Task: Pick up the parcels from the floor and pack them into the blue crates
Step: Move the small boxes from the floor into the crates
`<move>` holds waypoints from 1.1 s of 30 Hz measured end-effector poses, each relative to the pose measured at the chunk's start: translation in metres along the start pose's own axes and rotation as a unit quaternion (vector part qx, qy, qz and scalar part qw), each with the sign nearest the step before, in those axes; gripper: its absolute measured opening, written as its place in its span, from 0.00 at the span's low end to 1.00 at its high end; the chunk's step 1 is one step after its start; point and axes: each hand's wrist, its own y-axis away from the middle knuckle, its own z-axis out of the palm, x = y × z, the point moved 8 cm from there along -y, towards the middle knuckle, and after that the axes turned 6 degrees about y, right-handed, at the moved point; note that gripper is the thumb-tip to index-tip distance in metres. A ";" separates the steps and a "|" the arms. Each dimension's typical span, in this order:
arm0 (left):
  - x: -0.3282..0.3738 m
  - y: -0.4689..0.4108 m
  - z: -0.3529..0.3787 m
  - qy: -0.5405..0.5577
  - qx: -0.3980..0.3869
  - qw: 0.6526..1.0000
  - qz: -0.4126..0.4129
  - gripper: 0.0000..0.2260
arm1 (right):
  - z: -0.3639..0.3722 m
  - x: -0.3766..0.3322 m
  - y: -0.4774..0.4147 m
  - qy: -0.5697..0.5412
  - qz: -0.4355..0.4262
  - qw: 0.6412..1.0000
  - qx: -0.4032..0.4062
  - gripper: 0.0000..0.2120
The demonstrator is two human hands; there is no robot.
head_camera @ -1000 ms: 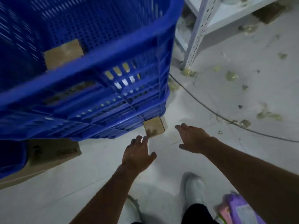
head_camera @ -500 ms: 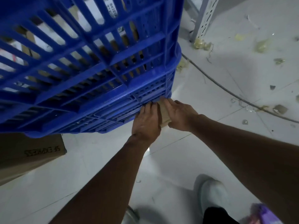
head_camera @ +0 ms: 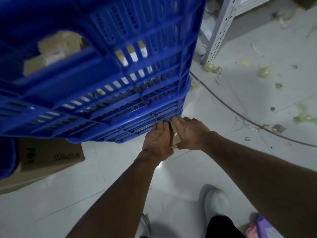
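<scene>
Pressing flat against the small cardboard parcel (head_camera: 175, 137), the left hand (head_camera: 157, 140) faces the right hand (head_camera: 190, 134), whose grip curls round it, down by the bottom corner of the blue crate (head_camera: 106, 79).

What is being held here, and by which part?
A small box, squeezed between both hands at the bottom corner of the crate: the left hand presses its left side, the right hand grips its right side.

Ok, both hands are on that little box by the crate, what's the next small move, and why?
Probably slide the small parcel back toward you: the left hand and right hand flank it, and it sits on the floor at the bottom corner of the blue crate.
</scene>
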 end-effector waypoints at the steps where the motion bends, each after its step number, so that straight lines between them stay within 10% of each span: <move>1: 0.002 0.006 -0.008 -0.005 -0.009 1.000 0.007 0.29 | -0.010 -0.004 0.007 -0.002 -0.001 1.000 -0.004 0.36; 17: 0.035 0.193 -0.289 0.297 -0.083 0.947 -0.090 0.33 | -0.247 -0.064 0.215 -0.036 0.037 0.995 -0.086 0.49; 33: 0.035 0.319 -0.534 0.360 0.043 0.918 -0.163 0.39 | -0.466 -0.125 0.309 0.002 -0.024 1.000 0.007 0.42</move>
